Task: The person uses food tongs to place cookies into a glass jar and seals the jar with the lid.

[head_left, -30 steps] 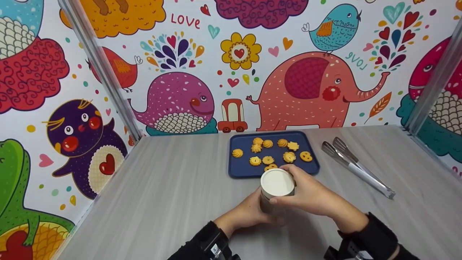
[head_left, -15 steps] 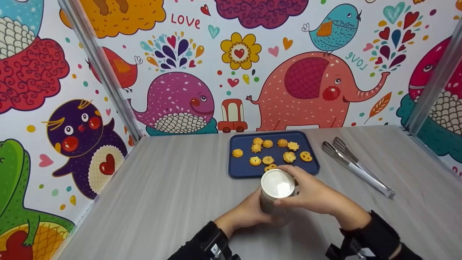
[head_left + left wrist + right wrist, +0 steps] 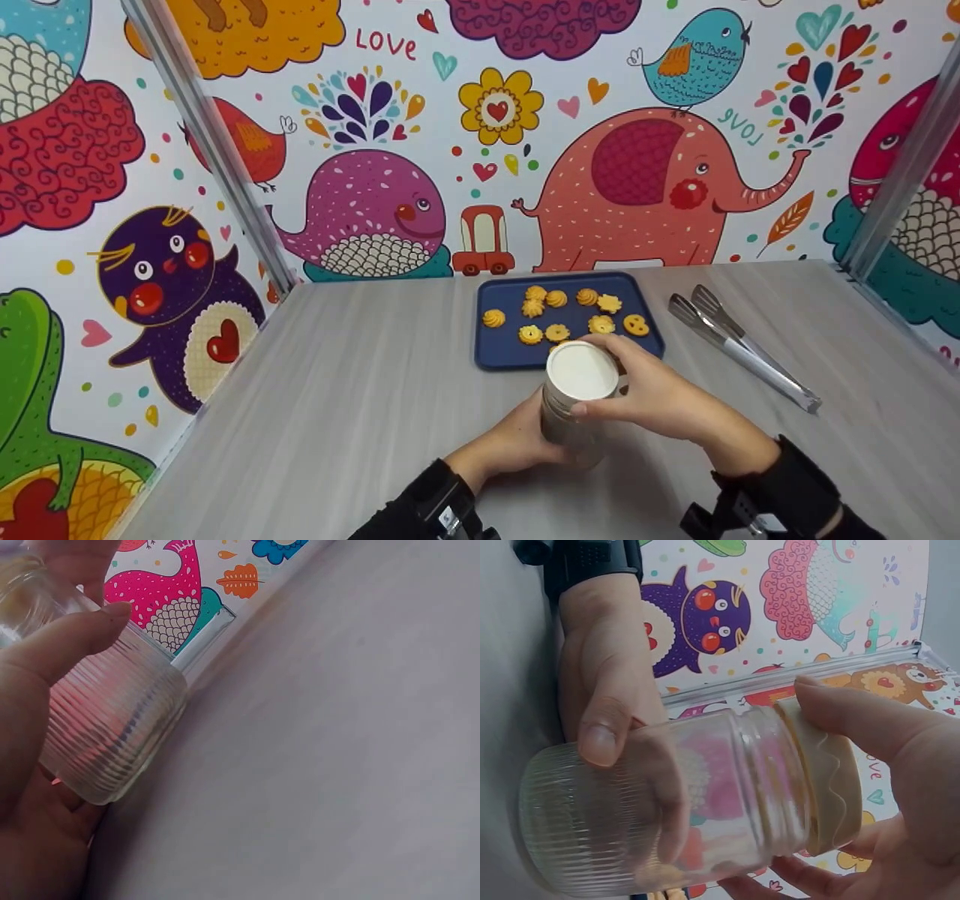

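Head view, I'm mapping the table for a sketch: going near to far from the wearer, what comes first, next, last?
Left hand → jar with its lid → tray of cookies → wall.

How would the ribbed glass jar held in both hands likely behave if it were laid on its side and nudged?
The glass jar looks round, so on its side it would probably roll across the smooth table. It seems empty, so likely fairly light, though the clear glass could crack if dropped. The ribbed lower wall should help the left hand grip; the right hand grips the cream lid.
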